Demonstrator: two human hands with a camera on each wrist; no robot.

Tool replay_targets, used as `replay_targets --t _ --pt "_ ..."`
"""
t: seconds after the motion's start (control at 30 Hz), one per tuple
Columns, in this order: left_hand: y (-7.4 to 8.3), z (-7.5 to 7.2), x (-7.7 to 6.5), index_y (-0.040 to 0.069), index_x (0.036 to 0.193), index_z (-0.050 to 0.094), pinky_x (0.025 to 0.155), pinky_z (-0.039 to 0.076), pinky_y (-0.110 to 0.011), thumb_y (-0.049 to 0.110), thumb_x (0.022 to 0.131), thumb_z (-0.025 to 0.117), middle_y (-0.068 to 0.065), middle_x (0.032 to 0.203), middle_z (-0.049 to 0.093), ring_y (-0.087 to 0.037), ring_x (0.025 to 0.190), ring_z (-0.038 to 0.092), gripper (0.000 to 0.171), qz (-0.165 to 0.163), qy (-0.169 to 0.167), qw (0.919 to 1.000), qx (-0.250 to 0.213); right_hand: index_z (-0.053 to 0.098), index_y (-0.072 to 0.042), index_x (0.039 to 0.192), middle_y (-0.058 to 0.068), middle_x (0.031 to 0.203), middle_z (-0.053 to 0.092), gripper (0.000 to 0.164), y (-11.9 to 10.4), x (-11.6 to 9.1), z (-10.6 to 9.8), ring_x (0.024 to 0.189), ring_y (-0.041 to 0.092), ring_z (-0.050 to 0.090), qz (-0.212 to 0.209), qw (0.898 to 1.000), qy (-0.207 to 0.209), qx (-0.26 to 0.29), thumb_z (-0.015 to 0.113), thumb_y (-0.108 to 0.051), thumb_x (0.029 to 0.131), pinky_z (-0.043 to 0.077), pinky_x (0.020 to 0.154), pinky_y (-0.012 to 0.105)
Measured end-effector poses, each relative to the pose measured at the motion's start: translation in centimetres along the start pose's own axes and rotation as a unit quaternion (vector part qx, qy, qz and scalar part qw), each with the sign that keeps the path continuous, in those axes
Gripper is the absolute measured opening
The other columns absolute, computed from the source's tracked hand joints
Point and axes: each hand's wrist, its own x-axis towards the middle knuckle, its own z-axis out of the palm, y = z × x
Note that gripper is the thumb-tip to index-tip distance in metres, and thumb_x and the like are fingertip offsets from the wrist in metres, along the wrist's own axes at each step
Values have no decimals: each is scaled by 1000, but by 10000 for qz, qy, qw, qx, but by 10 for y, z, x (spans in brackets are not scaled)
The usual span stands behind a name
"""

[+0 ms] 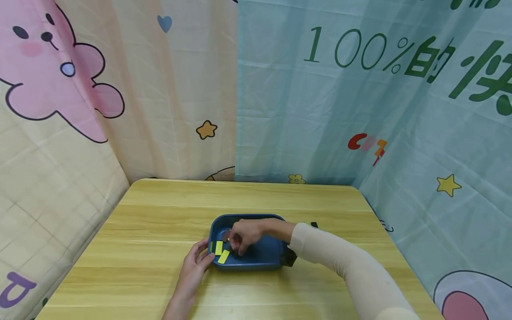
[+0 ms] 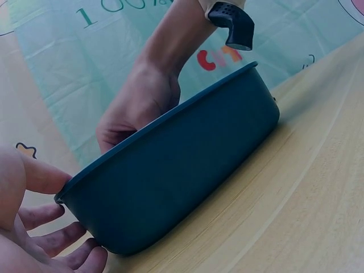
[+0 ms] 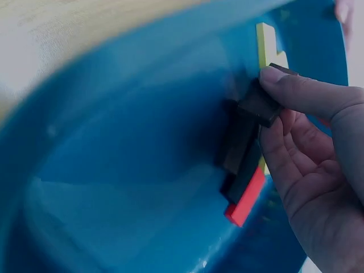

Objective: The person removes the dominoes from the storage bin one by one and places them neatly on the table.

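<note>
A dark block [image 3: 260, 105], its long axis unclear, is pinched between thumb and fingers of the right hand [image 1: 246, 233], with more blocks [image 3: 236, 147] just beneath them in a tub [image 1: 264, 254] gripped by the left hand [image 1: 195, 263].

Head view bright, fairly even, soft light, exact src unclear; faint shadow on table [image 1: 160, 231] by the tub's [image 1: 264, 254] front, darker under R hand [image 1: 246, 233]. Wide lens, stretched toward edges, esp. curtains [image 1: 276, 111] at the sides. L wrist view dimmer, cool cast, low contrast; tub's outer wall in shade, soft shadow on table to its R. R wrist view: whitish glare on table top L, pale reflections inside tub, near rim [image 3: 131, 48] v. blurry, dark blocks [image 3: 242, 142] sharper w/ murky shadow alongside.
</note>
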Motion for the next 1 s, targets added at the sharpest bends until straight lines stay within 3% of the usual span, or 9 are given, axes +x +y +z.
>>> replay_targets --t 0.33,0.5,0.6,0.83,1.0 --pt "-2 0 0 -3 153 37 105 46 -34 0 104 55 -26 156 37 -43 143 39 53 -58 44 10000 23 70 -12 90 -8 78 62 15 3 -18 -10 73 5 57 237 9983 434 323 84 -5 87 51 68 19" --pt "-2 0 1 -2 153 38 98 49 -25 1 104 56 -26 156 38 -43 142 40 52 -54 48 10000 13 70 -11 91 -6 80 62 16 4 -33 -19 74 6 57 337 9956 752 445 83 -4 87 51 69 21" --pt "-2 0 1 -2 153 38 95 49 -22 1 104 56 -25 156 38 -42 141 40 52 -52 58 10000 7 70 -11 91 -6 81 62 15 7 -42 -25 74 8 57 382 9936 944 479 83 -4 88 51 69 22" --pt "-1 1 2 -1 154 37 104 48 -32 2 105 56 -26 157 37 -43 142 39 53 -103 58 9999 42 69 -10 90 -7 80 62 14 14 -68 -32 73 7 56 432 9879 1422 448 83 -6 88 50 70 23" --pt "-2 1 2 -2 154 37 99 49 -25 0 104 55 -26 157 37 -43 143 39 53 -81 73 9999 -5 69 -7 90 -5 81 61 15 18 -90 -32 74 9 55 490 9824 1683 640 83 -5 87 49 69 25"
